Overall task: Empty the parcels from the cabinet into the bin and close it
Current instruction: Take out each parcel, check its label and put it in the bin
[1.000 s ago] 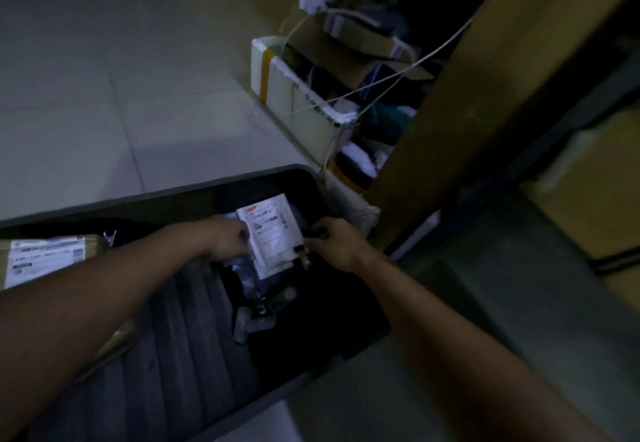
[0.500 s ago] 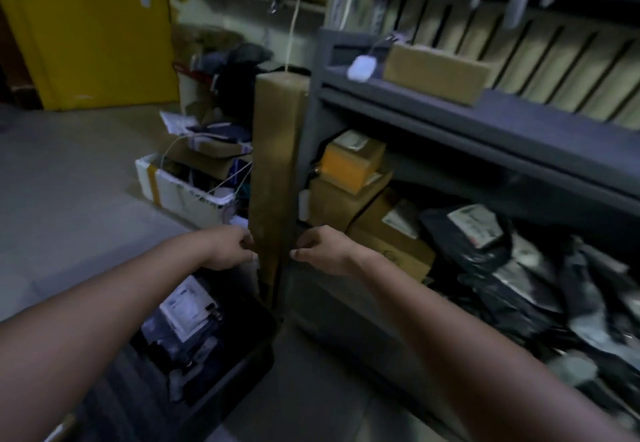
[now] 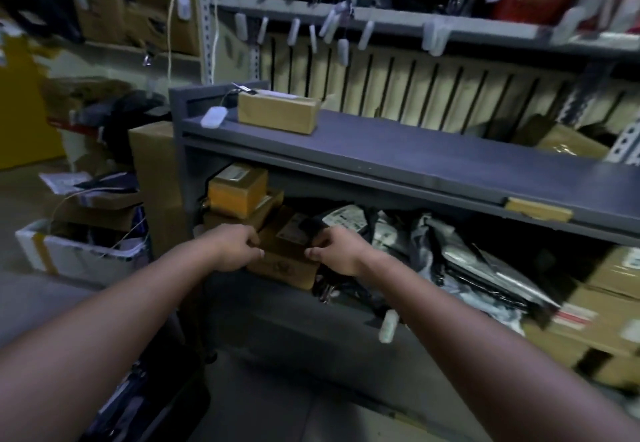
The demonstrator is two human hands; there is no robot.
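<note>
Parcels (image 3: 346, 220) crowd the lower shelf of the cabinet (image 3: 381, 150): brown boxes are stacked at the left with an orange box (image 3: 237, 192) on top, and black and grey mailers (image 3: 467, 258) are heaped to the right. The left hand (image 3: 239, 249) and right hand (image 3: 336, 253) hover side by side, slightly apart, before a flat box (image 3: 280, 266) at the shelf's front edge, fingers loosely curled and gripping nothing; whether any fingertip touches it cannot be told. The bin (image 3: 183, 407) stands on the floor at lower left beneath the left forearm, its contents too dark to make out.
</note>
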